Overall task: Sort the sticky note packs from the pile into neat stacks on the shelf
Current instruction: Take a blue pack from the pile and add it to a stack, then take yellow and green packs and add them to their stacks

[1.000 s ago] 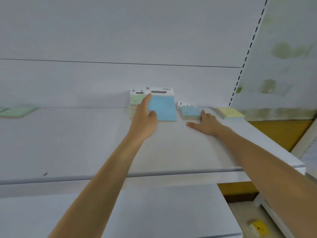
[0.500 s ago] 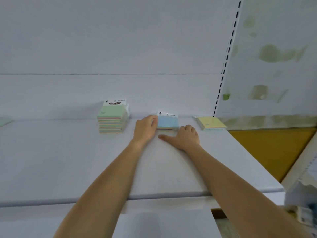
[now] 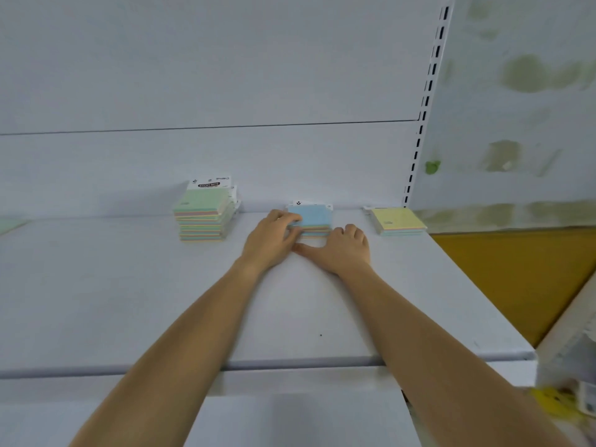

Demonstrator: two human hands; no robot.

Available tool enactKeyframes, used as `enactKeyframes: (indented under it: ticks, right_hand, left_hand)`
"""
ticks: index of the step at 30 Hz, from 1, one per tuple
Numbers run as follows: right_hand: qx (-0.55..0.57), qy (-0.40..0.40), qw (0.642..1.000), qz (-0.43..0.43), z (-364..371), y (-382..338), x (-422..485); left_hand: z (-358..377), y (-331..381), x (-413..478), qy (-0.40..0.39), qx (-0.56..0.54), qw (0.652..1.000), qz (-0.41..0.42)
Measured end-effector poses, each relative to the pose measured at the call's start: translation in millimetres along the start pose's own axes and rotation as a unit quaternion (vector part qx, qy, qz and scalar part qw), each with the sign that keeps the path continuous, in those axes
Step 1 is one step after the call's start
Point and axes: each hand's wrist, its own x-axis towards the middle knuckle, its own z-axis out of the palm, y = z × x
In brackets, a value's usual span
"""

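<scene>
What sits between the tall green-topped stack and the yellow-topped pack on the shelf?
In the head view, the blue-topped stack sits there, with the left hand and right hand at its front edge.

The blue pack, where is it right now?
In the head view the blue pack lies at the back of the shelf, between the tall stack and the yellow pack, with both hands against it.

Bare forearms, no sleeves/jewelry.
</scene>
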Motion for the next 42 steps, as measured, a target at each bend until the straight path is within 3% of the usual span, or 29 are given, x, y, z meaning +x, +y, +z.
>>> enactKeyframes:
  ticks: [6,11,14,16,18,22,29,42]
  right_hand:
    - [0.004,0.000,1.000,0.002,0.0,-1.3,1.6]
    - [0.003,0.034,0.999,-0.022,-1.7,-2.6,0.6]
    - [0.007,0.076,0.993,-0.089,-8.1,-8.3,-6.1]
    - [-0.011,0.106,0.979,-0.177,-10.1,-18.6,-14.9]
    - [-0.051,0.105,0.957,-0.266,-7.9,-37.5,-25.8]
    - [-0.082,0.031,0.926,-0.367,12.3,-108.4,-51.5]
    - [-0.058,-0.023,0.887,-0.457,61.8,-259.6,-90.4]
    - [-0.023,-0.122,0.886,-0.447,148.7,-465.2,-60.0]
  left_hand:
    - [0.0,0.4,-2.5,0.019,0.088,0.996,0.011]
    - [-14.7,-0.7,-16.0,0.095,0.163,0.982,-0.003]
    - [-37.6,3.8,-31.0,0.150,0.205,0.965,0.062]
    - [-57.9,-4.9,-37.4,0.144,0.259,0.949,0.108]
    - [-87.4,-20.6,-41.8,0.119,0.269,0.950,0.101]
    - [-148.1,-75.0,-59.6,0.136,0.282,0.948,0.060]
    - [-233.2,-201.1,-121.7,0.104,0.334,0.936,-0.031]
    - [-355.0,-399.6,-204.4,0.134,0.332,0.913,-0.195]
